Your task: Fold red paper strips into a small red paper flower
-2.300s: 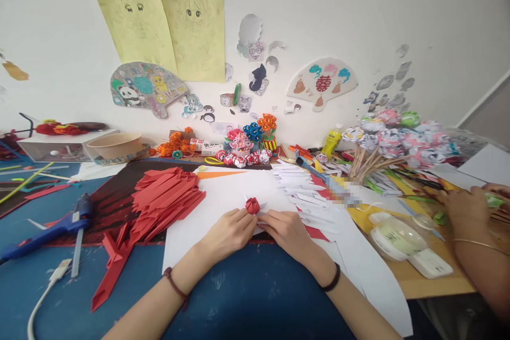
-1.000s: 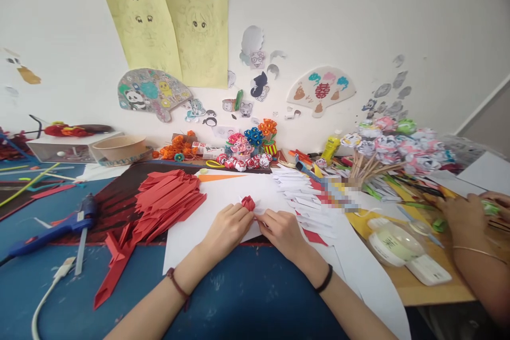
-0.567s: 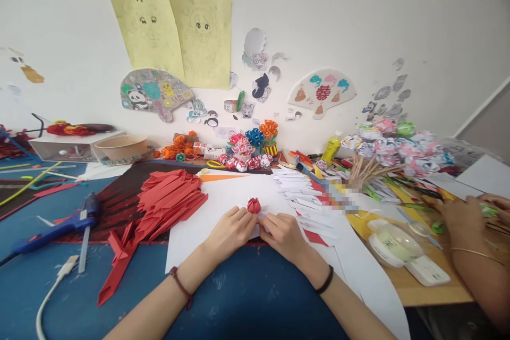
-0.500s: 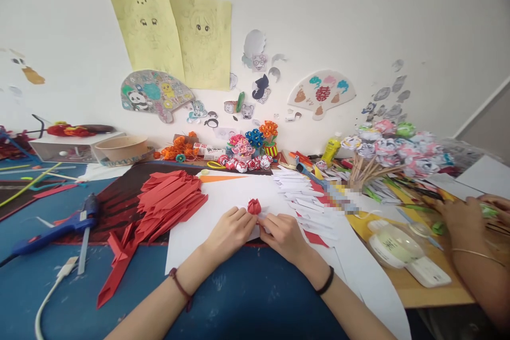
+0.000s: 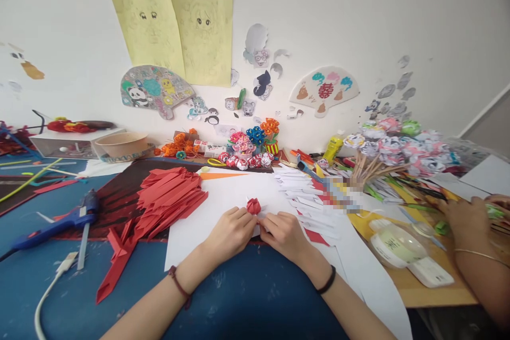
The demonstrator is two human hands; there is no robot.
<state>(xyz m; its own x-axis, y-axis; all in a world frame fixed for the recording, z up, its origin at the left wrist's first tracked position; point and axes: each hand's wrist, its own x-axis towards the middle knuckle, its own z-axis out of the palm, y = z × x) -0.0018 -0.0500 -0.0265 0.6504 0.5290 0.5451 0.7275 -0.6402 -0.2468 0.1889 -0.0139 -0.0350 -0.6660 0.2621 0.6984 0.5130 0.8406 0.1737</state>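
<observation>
A small red folded-paper flower [image 5: 254,206] with some white paper at its base is pinched between my two hands, over a large white sheet [image 5: 191,241]. My left hand [image 5: 232,229] has its fingers curled and closed at the flower's lower left. From the right, my right hand [image 5: 282,232] closes thumb and fingers at the flower's base, where the fingertips nearly meet. Just what each fingertip presses is partly hidden. Left of the sheet lies a pile of folded red paper strips [image 5: 171,199]. White folded strips [image 5: 303,196] are spread to the right.
A blue glue gun [image 5: 59,226] and a white cable [image 5: 56,281] lie at the left. Paper flowers on sticks [image 5: 390,143] stand back right. A clear bottle [image 5: 398,244] lies at right, near another person's hand [image 5: 466,218]. Small flower pots [image 5: 271,147] line the wall.
The red flower has tilted slightly between my fingers, its top turning a little. My hands stay in nearly the same place. The view has shifted slightly.
</observation>
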